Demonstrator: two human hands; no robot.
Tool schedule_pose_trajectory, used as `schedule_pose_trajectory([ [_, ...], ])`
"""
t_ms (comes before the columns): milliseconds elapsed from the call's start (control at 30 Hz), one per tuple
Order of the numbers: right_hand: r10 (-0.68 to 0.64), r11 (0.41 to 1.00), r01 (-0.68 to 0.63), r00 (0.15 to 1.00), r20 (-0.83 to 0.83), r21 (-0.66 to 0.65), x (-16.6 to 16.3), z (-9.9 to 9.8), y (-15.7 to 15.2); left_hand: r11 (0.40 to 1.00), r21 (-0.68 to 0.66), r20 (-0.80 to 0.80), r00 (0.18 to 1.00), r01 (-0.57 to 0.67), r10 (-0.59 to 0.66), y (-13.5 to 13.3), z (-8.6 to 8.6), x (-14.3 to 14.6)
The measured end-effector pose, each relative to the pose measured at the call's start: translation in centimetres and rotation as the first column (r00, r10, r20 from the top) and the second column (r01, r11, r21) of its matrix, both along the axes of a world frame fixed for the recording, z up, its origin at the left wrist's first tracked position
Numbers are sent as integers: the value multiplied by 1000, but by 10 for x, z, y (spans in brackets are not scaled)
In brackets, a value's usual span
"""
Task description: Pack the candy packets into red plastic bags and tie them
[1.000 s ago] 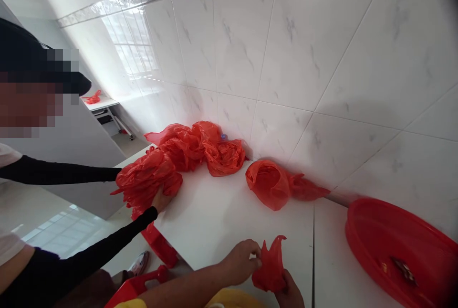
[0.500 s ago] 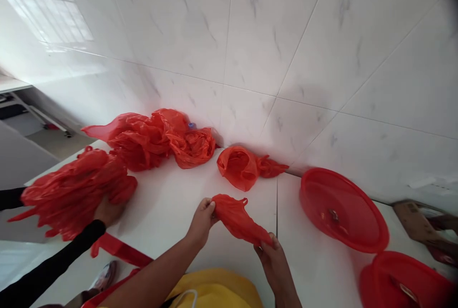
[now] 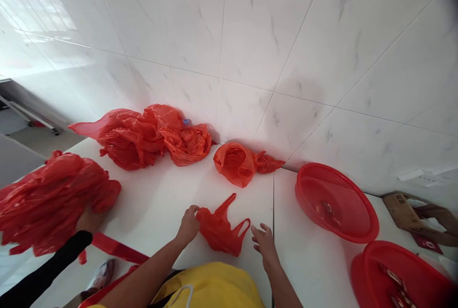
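Note:
A small red plastic bag (image 3: 222,229) with two loop handles lies spread on the white table in front of me. My left hand (image 3: 188,224) pinches its left edge between thumb and fingers. Just off the bag's right handle, my right hand (image 3: 264,240) has its fingers apart and holds nothing. Beyond the bag, near the wall, sits an open, rounded red bag (image 3: 236,162) beside a small crumpled red bag (image 3: 268,162).
Along the wall at left lie crumpled red bags (image 3: 132,136). A co-worker's black-sleeved arm (image 3: 53,267) reaches into a big heap of red bags (image 3: 53,198). At right stand a red basket (image 3: 336,203), a second red basket (image 3: 375,274) with small packets, and a cardboard box (image 3: 408,219).
My right hand has let go of the red bag and moved slightly away. The bag has come down onto the table with its handles spread. The co-worker's heap has shifted left in view.

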State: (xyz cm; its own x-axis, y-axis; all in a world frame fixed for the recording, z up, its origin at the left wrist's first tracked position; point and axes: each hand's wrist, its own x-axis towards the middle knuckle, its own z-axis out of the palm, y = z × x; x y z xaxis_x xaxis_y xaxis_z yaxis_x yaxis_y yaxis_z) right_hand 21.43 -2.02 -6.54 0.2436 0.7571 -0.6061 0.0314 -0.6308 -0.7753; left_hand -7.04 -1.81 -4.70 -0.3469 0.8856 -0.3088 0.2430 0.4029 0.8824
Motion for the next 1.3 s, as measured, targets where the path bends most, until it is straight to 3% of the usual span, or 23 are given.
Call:
schedule_pose_trajectory([
  [67,38,999,-35,996,82,-33,-14,-9,6,994,103,-99,995,41,-31,3,6,6],
  [133,86,996,-84,991,102,-31,-30,-19,10,961,191,-226,962,200,-155,10,11,16],
  [233,146,989,-146,987,65,-6,-53,-33,7,910,80,-321,875,408,-364,21,9,31],
  [333,243,970,-243,970,-19,-18,-66,-39,-2,932,-111,-267,893,345,-362,22,-8,40],
  [433,323,945,-326,942,-90,-20,-62,-35,-10,942,-213,-202,931,260,-303,18,-27,38],
  [567,265,964,-262,960,-89,42,-34,-18,-5,964,-178,-73,974,197,-213,24,-29,23],
  [667,125,981,-106,986,-108,164,-5,3,6,989,-109,60,994,101,-95,36,-10,13],
  [733,71,962,-37,990,-119,270,14,20,13,996,-73,174,984,45,-32,43,8,11],
  [833,141,922,-111,988,-55,371,42,45,18,999,-28,340,940,23,-12,46,34,15],
  [900,224,913,-215,975,15,347,56,62,18,999,-12,421,907,33,-25,44,47,22],
  [967,224,916,-254,966,129,310,64,79,17,999,-11,476,879,47,-36,42,55,29],
  [1067,133,895,-252,938,319,369,54,106,13,997,-30,528,848,74,-47,39,60,40],
  [1167,292,804,-424,892,344,417,21,122,11,991,-69,563,825,118,-59,34,60,50],
  [1233,423,726,-547,833,356,417,-7,119,12,983,-96,585,808,155,-70,30,62,56],
  [1300,462,698,-590,804,374,406,-31,105,16,975,-106,608,789,194,-91,24,66,62],
])
